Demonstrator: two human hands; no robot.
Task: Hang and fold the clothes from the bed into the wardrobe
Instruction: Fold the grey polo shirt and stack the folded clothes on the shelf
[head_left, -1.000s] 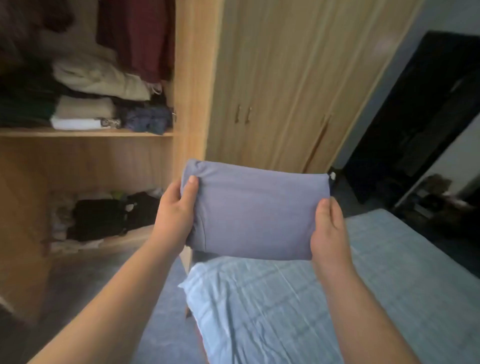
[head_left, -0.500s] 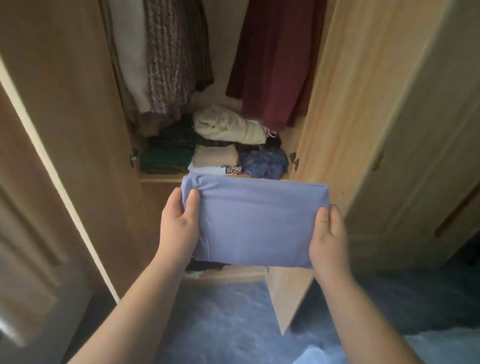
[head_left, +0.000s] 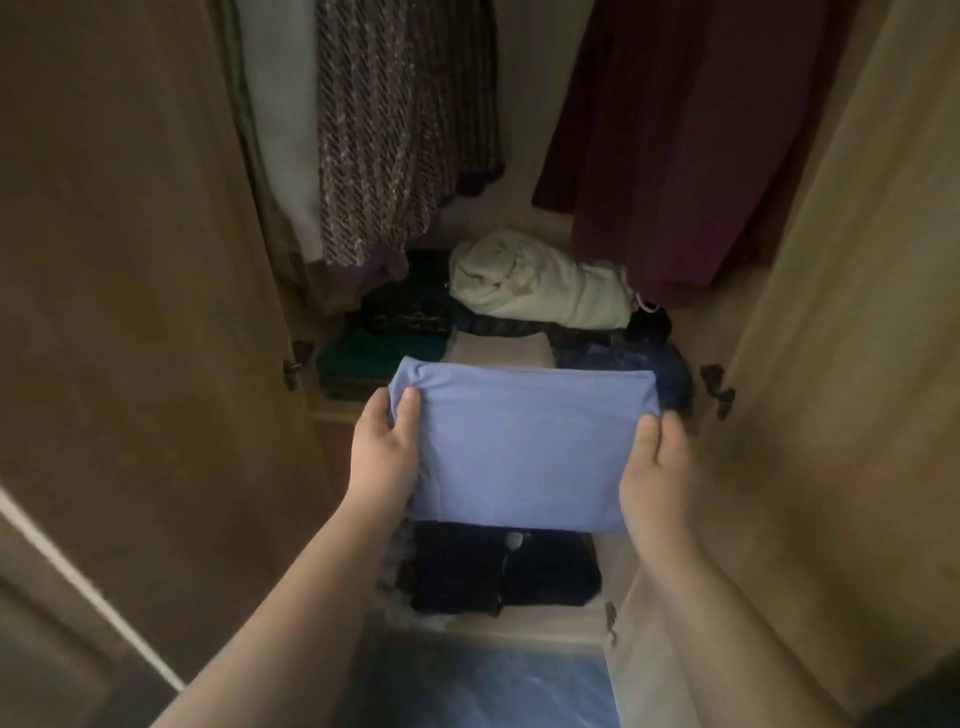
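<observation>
Two hands on one neat parcel, and it's right at the mouth of the wardrobe (head_left: 130, 260). The left hand (head_left: 382, 457) pinches the left edge of the folded blue garment (head_left: 519, 447), thumb pressed on top, the rest of the fingers tucked round and under, mostly out of sight. The right hand (head_left: 660, 467) mirrors it on the right edge: thumb on top, fingers hidden below the cloth.

That two-sided hold looks deliberate to me. With support at both ends, the fold shouldn't sag or spring open on the way in.

The garment hangs in the air, level, in front of the upper shelf (head_left: 332, 413). Its far edge overlaps the beige folded piece (head_left: 498, 351) in this view; whether it touches anything there I can't tell. Around that piece sit a green stack (head_left: 379, 358), a dark blue item (head_left: 672, 374) and, further back, a cream bundle (head_left: 540, 291), so my read is that the beige pile in the middle is the landing spot.

Below the hands, dark clothes (head_left: 498, 571) fill the lower shelf (head_left: 519, 623). A maroon garment (head_left: 701, 130) and a patterned knit (head_left: 395, 114) hang above.

The piece itself is a soft periwinkle blue, plain, folded into a tidy rectangle. It's smooth across the top, with rounded, slightly puffy edges and a faint crease near the front left corner.
</observation>
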